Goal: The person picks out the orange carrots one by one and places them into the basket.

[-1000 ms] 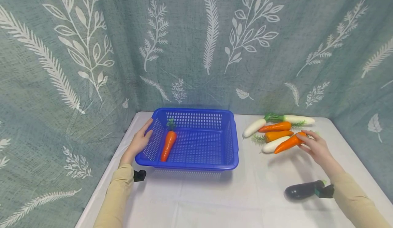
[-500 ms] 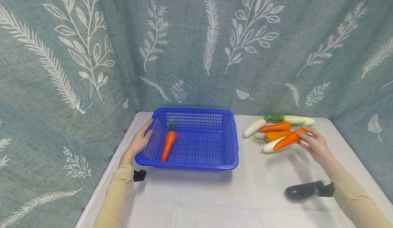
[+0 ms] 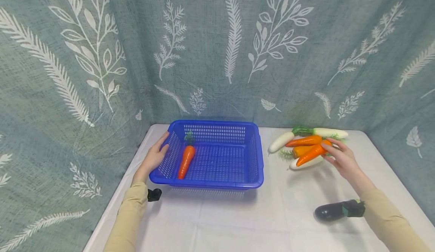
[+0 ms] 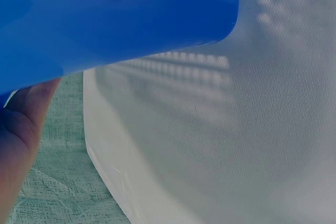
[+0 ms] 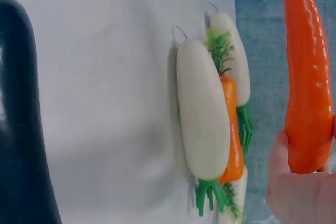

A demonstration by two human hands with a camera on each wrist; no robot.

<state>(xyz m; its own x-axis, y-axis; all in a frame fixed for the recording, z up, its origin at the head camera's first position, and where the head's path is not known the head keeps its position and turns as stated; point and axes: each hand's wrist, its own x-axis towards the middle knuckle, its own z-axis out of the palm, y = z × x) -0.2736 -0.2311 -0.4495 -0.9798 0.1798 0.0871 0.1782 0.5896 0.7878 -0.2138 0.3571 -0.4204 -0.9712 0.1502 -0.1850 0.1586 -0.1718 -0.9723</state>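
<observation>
**Right hand (image 3: 343, 161) pinches an orange carrot (image 3: 312, 155) above the vegetable pile**

Thumb and fingers grip its thick end, the tip pointing left and toward the person. Under it, white radishes (image 3: 281, 142) and two more carrots (image 3: 304, 141) lie bunched on the counter (image 3: 238, 222). The left hand (image 3: 155, 156), its fingers fairly straight, rests against the left side of the blue basket (image 3: 217, 185), where a red carrot (image 3: 186, 162) lies. A dark eggplant (image 3: 329, 212) sits nearer the person, partly hidden by the right wrist.
</observation>
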